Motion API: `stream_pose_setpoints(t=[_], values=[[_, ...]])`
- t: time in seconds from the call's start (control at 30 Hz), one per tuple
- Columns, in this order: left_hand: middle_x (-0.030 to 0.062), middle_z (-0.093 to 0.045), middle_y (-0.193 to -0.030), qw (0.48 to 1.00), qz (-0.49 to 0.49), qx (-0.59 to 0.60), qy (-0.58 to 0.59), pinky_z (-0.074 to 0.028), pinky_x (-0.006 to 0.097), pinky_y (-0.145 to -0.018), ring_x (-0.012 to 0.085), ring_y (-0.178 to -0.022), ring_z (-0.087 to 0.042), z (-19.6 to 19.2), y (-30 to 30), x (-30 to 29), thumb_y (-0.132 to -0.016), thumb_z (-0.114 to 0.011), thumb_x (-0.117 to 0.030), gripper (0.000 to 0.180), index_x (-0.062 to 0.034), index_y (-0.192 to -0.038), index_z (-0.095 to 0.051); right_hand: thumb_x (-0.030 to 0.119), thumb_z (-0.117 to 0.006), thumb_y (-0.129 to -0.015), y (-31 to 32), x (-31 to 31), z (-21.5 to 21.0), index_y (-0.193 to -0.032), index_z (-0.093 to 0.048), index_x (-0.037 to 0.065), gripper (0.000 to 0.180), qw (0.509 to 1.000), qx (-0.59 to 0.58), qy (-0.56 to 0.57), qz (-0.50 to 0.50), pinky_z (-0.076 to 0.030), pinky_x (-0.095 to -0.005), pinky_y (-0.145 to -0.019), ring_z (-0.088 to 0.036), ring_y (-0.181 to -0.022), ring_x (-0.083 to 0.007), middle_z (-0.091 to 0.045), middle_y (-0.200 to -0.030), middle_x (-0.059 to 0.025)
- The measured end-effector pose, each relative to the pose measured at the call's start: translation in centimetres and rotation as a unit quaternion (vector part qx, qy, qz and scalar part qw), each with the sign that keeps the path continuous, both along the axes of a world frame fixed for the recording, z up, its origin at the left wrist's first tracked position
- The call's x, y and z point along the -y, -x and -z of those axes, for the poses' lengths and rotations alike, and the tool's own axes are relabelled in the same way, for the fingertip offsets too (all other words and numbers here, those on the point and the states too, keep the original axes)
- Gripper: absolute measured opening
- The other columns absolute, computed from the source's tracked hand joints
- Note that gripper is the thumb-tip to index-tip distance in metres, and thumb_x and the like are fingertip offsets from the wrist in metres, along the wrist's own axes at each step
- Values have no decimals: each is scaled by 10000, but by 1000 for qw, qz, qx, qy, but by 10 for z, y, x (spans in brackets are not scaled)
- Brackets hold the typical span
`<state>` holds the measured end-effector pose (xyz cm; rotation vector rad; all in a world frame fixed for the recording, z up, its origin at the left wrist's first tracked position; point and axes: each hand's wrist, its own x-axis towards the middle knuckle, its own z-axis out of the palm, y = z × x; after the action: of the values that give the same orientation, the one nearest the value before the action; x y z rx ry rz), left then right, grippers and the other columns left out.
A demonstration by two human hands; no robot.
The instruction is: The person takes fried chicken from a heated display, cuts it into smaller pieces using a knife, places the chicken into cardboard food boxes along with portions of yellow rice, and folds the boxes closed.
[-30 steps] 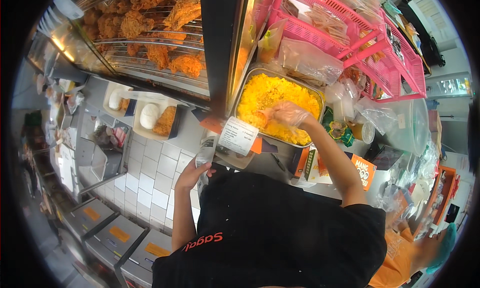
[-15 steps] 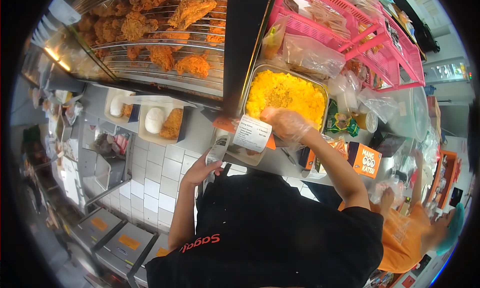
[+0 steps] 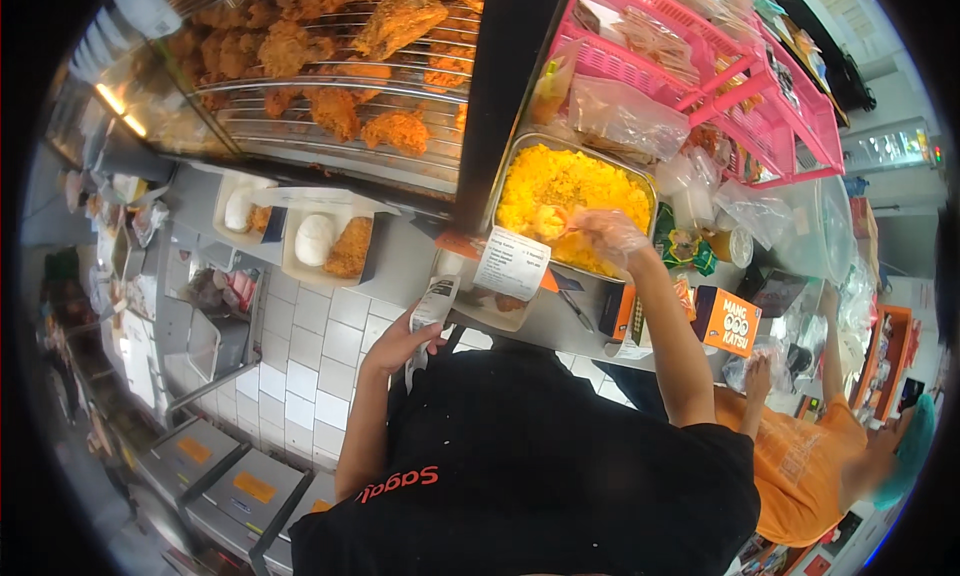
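My left hand (image 3: 402, 340) is closed on a long white printed paper slip (image 3: 436, 306) at the counter's front edge. Another part of the paper, a printed slip (image 3: 513, 263), lies across an open food box (image 3: 503, 318) with an orange flap; most of the box's contents are covered. My right hand (image 3: 612, 238), in a clear plastic glove, is over a metal tray (image 3: 655, 208) heaped with yellow crumbly food (image 3: 575, 181). Its fingers are bent down to the food, around a small orange-pink thing (image 3: 550, 222) that I cannot make out.
Two boxes with white rice and fried cutlet (image 3: 348, 246) stand at left, below a glass case of fried chicken (image 3: 400, 26). A pen (image 3: 574, 310) and an orange printed carton (image 3: 727, 319) lie right. Pink baskets (image 3: 770, 126) stand behind. A co-worker in orange (image 3: 800, 466) is at right.
My right hand has moved right and its fingers now reach lower into the yellow food. The pen shows more fully. My left hand still holds the slip. The co-worker's arm has shifted.
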<state>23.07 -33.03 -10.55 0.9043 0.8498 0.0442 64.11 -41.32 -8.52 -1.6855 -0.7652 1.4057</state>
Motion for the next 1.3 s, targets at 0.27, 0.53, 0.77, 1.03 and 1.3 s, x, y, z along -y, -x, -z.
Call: stream_pose_setpoints(t=[0.27, 0.53, 0.77, 1.03, 1.3], values=[[125, -674, -1077, 982, -150, 45, -107, -515, 282, -683, 156, -787, -623, -21, 98, -60, -873, -667, -216, 482, 38, -1250, -506, 163, -618, -914, 22, 16, -106, -934, -696, 67, 125, 967, -38, -125, 218, -397, -217, -629, -494, -684, -47, -644, -855, -7], [140, -672, -940, 685, -32, -243, -686, -525, 420, -719, 294, -794, -670, -2, 124, -168, -788, -705, -251, 369, -82, -1090, -575, 143, -662, -872, 214, -42, -160, -973, -637, 71, 127, 974, 14, -129, 186, -459, -219, -644, -572, -806, -73, -611, -894, 3], [124, -687, -895, 761, 75, -264, -587, -511, 453, -704, 341, -810, -664, 14, 124, -216, -783, -729, -305, 328, -92, -981, -578, 268, -626, -904, 328, -124, -48, -970, -657, 76, 205, 972, 233, -23, 1, -467, -311, -585, -589, -665, -180, -613, -787, -48], [160, -684, -859, 811, -166, -33, -560, -523, 395, -714, 324, -805, -677, 31, 144, -221, -825, -723, -237, 362, -20, -1085, -598, 153, -610, -883, 422, -151, 9, -1080, -634, 85, 210, 798, 588, -115, -62, -487, -458, -618, -595, -671, -351, -628, -790, -155], [183, -670, -953, 905, -161, -53, -390, -506, 375, -742, 296, -843, -664, 23, 190, -205, -830, -718, -235, 368, 4, -1087, -608, 121, -596, -860, 435, -160, 5, -1082, -600, 73, 228, 799, 587, -102, -76, -511, -458, -626, -611, -712, -356, -618, -801, -157]])
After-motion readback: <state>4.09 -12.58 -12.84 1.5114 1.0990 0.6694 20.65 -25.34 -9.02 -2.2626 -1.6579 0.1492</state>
